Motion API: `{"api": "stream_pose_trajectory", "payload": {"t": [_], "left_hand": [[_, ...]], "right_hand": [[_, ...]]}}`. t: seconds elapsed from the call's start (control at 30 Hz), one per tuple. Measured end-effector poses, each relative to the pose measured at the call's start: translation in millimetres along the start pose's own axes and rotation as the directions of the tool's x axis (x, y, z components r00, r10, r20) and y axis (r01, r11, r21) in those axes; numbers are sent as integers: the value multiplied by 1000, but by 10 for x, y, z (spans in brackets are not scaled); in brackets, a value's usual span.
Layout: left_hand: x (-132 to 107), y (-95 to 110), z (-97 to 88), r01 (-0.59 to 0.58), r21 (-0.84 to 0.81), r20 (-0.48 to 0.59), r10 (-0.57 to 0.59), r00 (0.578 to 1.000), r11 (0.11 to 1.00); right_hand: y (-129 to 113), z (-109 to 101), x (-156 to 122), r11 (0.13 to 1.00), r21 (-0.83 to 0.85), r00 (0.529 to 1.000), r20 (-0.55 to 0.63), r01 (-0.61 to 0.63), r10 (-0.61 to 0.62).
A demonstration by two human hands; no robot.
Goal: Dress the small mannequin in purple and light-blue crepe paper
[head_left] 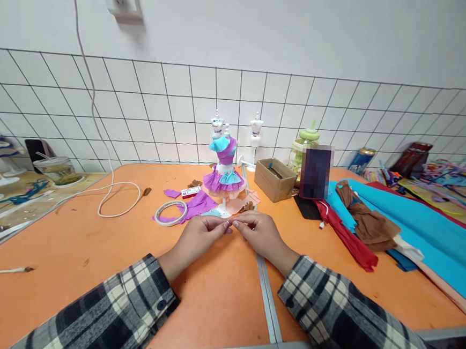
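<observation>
My left hand [206, 234] and my right hand [258, 233] meet fingertip to fingertip above the orange table [215, 291]. Both are closed in a pinch, and whatever lies between the fingertips is too small to make out. Just beyond them stands a small white dress form wearing a purple and turquoise crepe-paper dress [224, 166] with a ruffled skirt. Purple paper scraps [198, 204] and a roll of tape [171, 213] lie beyond my left hand. Crumpled brown paper [248, 207] shows just behind my right hand.
A cardboard box [275, 183] and a propped dark screen [316, 173] stand behind, to the right. Blue crepe paper [418, 229], red paper [349, 240] and brown paper [368, 220] cover the right side. A white cable [112, 200] loops across the left. A metal strip [268, 301] crosses the tabletop.
</observation>
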State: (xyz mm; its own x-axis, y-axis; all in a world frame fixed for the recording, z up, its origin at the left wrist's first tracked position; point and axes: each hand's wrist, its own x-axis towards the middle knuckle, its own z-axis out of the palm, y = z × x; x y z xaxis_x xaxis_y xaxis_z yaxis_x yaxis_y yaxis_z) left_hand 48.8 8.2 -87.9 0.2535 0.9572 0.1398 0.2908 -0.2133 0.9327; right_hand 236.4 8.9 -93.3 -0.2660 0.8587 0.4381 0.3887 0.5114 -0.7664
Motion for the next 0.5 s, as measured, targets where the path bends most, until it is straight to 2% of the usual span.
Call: {"api": "stream_pose_trajectory", "payload": {"t": [0.3,0.5], "left_hand": [[0,61,-29,-28,64,-6,29,1000,998],[-10,76,-19,-19,26,0,19,1000,999]], "right_hand": [[-35,9,-19,999,49,1000,5,15,-15],[-24,-5,-10,997,77,1000,5,-12,12]]}}
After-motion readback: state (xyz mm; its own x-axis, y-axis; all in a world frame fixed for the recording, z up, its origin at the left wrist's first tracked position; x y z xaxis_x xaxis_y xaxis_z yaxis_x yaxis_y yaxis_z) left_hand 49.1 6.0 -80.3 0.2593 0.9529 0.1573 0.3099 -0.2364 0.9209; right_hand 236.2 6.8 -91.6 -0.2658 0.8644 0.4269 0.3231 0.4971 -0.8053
